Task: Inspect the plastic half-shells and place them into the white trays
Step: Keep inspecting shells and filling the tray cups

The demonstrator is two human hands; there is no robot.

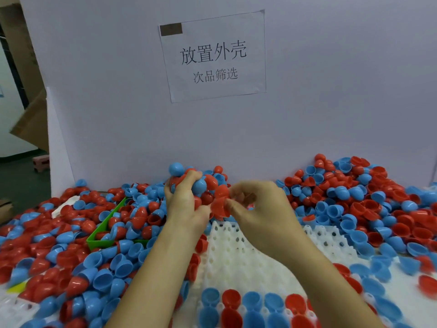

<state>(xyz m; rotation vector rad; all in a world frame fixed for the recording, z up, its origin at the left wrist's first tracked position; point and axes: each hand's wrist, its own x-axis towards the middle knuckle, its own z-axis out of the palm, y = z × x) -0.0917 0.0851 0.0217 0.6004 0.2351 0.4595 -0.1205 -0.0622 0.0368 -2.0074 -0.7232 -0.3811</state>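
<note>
My left hand [183,204] is raised above the white tray [248,254] and grips a bunch of red and blue half-shells [199,183]. My right hand [260,207] is beside it and pinches one red half-shell [221,204] at its rim. The tray's far cells are bare. Its near rows hold blue and red half-shells [250,301] set open side up.
Loose red and blue half-shells are heaped on the left [59,245] and on the right [369,200] of the table. A green bin [101,242] with shells stands left of the tray. A white board [331,91] with a paper sign [212,55] closes off the back.
</note>
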